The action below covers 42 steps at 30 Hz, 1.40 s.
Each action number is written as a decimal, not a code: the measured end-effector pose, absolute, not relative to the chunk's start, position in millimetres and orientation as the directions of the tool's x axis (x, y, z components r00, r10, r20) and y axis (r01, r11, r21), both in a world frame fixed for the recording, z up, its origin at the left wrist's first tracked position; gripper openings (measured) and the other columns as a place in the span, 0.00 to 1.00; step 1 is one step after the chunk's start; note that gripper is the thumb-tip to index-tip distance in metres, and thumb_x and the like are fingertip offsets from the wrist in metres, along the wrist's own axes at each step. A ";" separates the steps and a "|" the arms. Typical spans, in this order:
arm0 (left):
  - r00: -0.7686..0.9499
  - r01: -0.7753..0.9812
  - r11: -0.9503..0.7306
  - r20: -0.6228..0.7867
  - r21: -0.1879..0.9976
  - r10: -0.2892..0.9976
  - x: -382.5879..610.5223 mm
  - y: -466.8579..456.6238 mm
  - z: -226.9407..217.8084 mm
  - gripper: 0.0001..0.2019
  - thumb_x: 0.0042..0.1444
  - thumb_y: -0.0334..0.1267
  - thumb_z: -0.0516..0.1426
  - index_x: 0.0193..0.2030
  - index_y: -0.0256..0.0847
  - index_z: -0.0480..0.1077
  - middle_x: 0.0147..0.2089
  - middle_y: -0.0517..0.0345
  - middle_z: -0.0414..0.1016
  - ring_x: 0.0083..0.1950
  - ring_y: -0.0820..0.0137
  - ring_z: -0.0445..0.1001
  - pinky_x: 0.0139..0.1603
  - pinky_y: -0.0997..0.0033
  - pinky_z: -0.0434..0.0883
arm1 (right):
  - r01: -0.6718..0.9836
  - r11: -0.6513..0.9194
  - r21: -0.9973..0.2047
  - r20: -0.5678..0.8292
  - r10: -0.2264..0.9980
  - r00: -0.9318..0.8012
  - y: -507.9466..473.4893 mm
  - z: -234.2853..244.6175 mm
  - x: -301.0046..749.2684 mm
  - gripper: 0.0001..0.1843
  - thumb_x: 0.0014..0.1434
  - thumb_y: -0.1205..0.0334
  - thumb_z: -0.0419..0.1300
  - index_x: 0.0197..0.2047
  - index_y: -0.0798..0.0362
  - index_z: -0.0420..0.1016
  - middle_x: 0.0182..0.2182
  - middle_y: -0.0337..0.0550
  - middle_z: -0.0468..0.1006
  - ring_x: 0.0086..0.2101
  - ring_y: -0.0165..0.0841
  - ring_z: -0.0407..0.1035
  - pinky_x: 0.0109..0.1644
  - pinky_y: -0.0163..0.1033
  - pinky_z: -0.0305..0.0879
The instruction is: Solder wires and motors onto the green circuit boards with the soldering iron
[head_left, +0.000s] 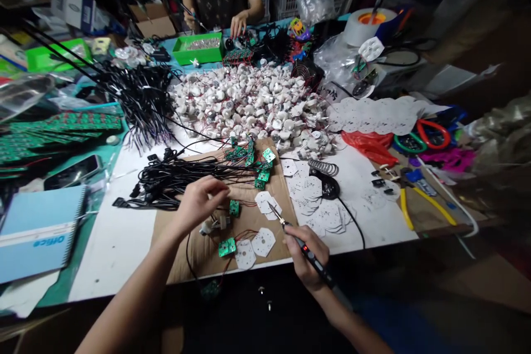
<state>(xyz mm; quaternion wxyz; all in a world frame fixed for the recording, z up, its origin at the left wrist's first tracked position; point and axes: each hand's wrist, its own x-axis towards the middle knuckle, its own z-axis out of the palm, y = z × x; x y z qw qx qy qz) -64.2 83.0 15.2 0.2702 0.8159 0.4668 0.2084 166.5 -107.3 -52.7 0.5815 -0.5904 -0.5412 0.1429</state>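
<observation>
My right hand [306, 251] grips a soldering iron [305, 248] with a small red display. Its tip rests on or just above a white hexagonal board [267, 204] on the cardboard [174, 243]. My left hand [202, 202] hovers left of that board, fingers curled together; whatever they pinch, if anything, is too small to make out. Below it sits a small white part with a motor-like body [214, 224]. Nearby lie a green circuit board [227, 247] with red wires, a smaller green board [234, 208] and two more white boards [245, 255].
Black cables [182, 174] with green boards lie behind my left hand. A heap of white wired parts [253, 102] fills the back. Yellow-handled pliers [431, 204], a coiled spring holder [323, 167] and stacked white boards [327, 215] are right. Another person's hand [239, 23] works across the table.
</observation>
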 end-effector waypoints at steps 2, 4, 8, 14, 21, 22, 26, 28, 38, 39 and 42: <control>0.523 0.625 -0.456 0.095 0.634 0.847 -57.8 72.5 4.5 0.10 0.63 0.43 0.60 0.35 0.43 0.80 0.36 0.56 0.79 0.36 0.70 0.76 0.37 0.72 0.70 | 0.480 0.250 -0.841 0.455 0.807 0.377 -106.9 -52.5 166.4 0.11 0.66 0.70 0.59 0.48 0.49 0.80 0.30 0.40 0.83 0.29 0.34 0.79 0.34 0.38 0.76; 0.571 0.586 -0.491 0.100 0.645 0.814 -50.3 65.5 -4.1 0.09 0.64 0.43 0.61 0.36 0.43 0.81 0.39 0.54 0.81 0.40 0.68 0.77 0.41 0.70 0.71 | 0.483 0.248 -0.840 0.457 0.804 0.381 -106.7 -52.2 166.3 0.11 0.66 0.70 0.59 0.48 0.49 0.80 0.30 0.40 0.83 0.29 0.34 0.79 0.34 0.38 0.76; 0.625 0.606 -0.515 0.038 0.606 0.780 -37.9 57.1 -15.9 0.07 0.63 0.42 0.64 0.37 0.44 0.82 0.36 0.55 0.83 0.40 0.66 0.78 0.49 0.63 0.69 | 0.489 0.239 -0.839 0.451 0.808 0.378 -106.4 -51.7 166.0 0.11 0.67 0.70 0.59 0.48 0.49 0.80 0.32 0.40 0.83 0.29 0.33 0.79 0.34 0.38 0.76; 0.566 0.704 -0.481 -0.003 0.523 0.825 -25.5 45.0 -17.8 0.08 0.65 0.44 0.62 0.39 0.46 0.82 0.39 0.55 0.85 0.43 0.63 0.75 0.56 0.56 0.64 | 0.484 0.231 -0.844 0.437 0.819 0.371 -107.3 -52.2 166.2 0.11 0.67 0.69 0.59 0.49 0.49 0.80 0.32 0.41 0.83 0.29 0.33 0.79 0.34 0.38 0.76; 0.603 0.741 -0.566 0.013 0.360 0.798 -12.2 32.2 -17.3 0.14 0.68 0.45 0.58 0.36 0.43 0.81 0.36 0.51 0.81 0.44 0.60 0.70 0.56 0.52 0.61 | 0.492 0.216 -0.844 0.418 0.839 0.349 -107.4 -53.3 167.1 0.10 0.68 0.68 0.59 0.49 0.50 0.80 0.32 0.42 0.83 0.30 0.34 0.79 0.34 0.39 0.77; 0.604 0.749 -0.572 0.012 0.336 0.797 -10.7 31.3 -17.6 0.14 0.68 0.46 0.58 0.35 0.43 0.80 0.37 0.51 0.81 0.44 0.59 0.70 0.56 0.51 0.61 | 0.490 0.216 -0.845 0.413 0.845 0.340 -107.4 -53.5 167.1 0.10 0.68 0.68 0.59 0.49 0.50 0.80 0.32 0.42 0.83 0.30 0.34 0.79 0.34 0.39 0.77; 0.580 0.781 -0.545 -0.031 0.305 0.814 -6.6 32.0 -17.4 0.14 0.66 0.46 0.59 0.33 0.43 0.80 0.37 0.50 0.80 0.45 0.58 0.70 0.54 0.51 0.60 | 0.477 0.223 -0.850 0.400 0.863 0.310 -107.6 -53.7 166.7 0.11 0.68 0.69 0.60 0.50 0.49 0.79 0.33 0.42 0.83 0.31 0.34 0.80 0.35 0.39 0.77; 0.569 0.792 -0.525 -0.064 0.311 0.820 -5.1 34.5 -16.0 0.13 0.65 0.46 0.61 0.34 0.43 0.80 0.37 0.50 0.80 0.45 0.57 0.70 0.52 0.52 0.60 | 0.473 0.227 -0.851 0.398 0.866 0.302 -107.7 -53.5 166.5 0.11 0.68 0.69 0.60 0.50 0.49 0.79 0.33 0.42 0.83 0.31 0.35 0.80 0.35 0.39 0.77; 0.466 0.866 -0.385 -0.241 0.319 0.851 8.0 45.3 -2.2 0.10 0.57 0.40 0.65 0.26 0.42 0.79 0.34 0.52 0.82 0.45 0.55 0.74 0.48 0.56 0.61 | 0.462 0.233 -0.856 0.402 0.862 0.309 -109.2 -53.5 167.7 0.11 0.67 0.70 0.60 0.49 0.50 0.80 0.31 0.41 0.83 0.29 0.34 0.79 0.35 0.38 0.76; 0.462 0.870 -0.378 -0.256 0.316 0.849 8.8 46.0 -0.7 0.09 0.57 0.40 0.65 0.26 0.42 0.79 0.34 0.52 0.82 0.46 0.55 0.75 0.48 0.56 0.61 | 0.461 0.232 -0.857 0.399 0.864 0.307 -109.3 -53.1 167.8 0.11 0.67 0.69 0.60 0.49 0.50 0.80 0.31 0.41 0.83 0.29 0.34 0.79 0.35 0.38 0.76; 0.451 0.881 -0.365 -0.303 0.300 0.839 10.3 47.8 3.9 0.09 0.58 0.40 0.64 0.28 0.42 0.80 0.36 0.52 0.83 0.48 0.55 0.75 0.49 0.57 0.61 | 0.466 0.231 -0.854 0.392 0.875 0.284 -108.6 -52.1 167.8 0.11 0.67 0.69 0.60 0.49 0.50 0.80 0.31 0.42 0.83 0.30 0.34 0.80 0.36 0.39 0.77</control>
